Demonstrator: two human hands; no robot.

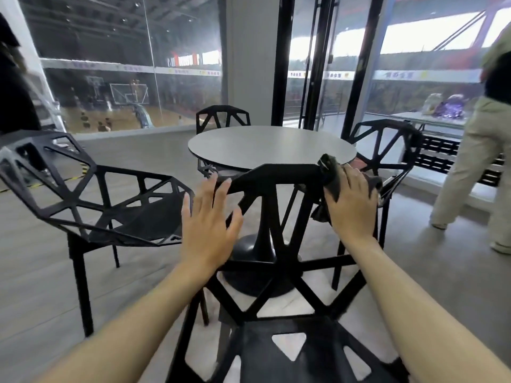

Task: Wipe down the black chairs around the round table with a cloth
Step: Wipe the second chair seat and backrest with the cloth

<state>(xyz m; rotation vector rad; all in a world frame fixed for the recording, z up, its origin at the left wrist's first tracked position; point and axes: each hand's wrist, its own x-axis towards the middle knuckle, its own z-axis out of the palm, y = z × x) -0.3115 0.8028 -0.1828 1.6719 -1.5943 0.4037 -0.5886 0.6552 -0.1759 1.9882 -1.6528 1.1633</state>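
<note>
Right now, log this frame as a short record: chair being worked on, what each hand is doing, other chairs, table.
chair in work: nearest black chair, its top rail toward the table
right hand: presses a dark cloth onto the rail's right end
left hand: fingers straight, tips at the rail's left end
other chairs: left chair, far chair, right chair
round table: grey top, nothing on it

We see daylight entering through the glass wall (414,51) at upper right, where the bright band is overexposed. The interior is dim; the black chairs (110,205) read almost as silhouettes. Wide-angle distortion bends the edges, and the frame is soft, with blur on the standing person (470,161).
</note>
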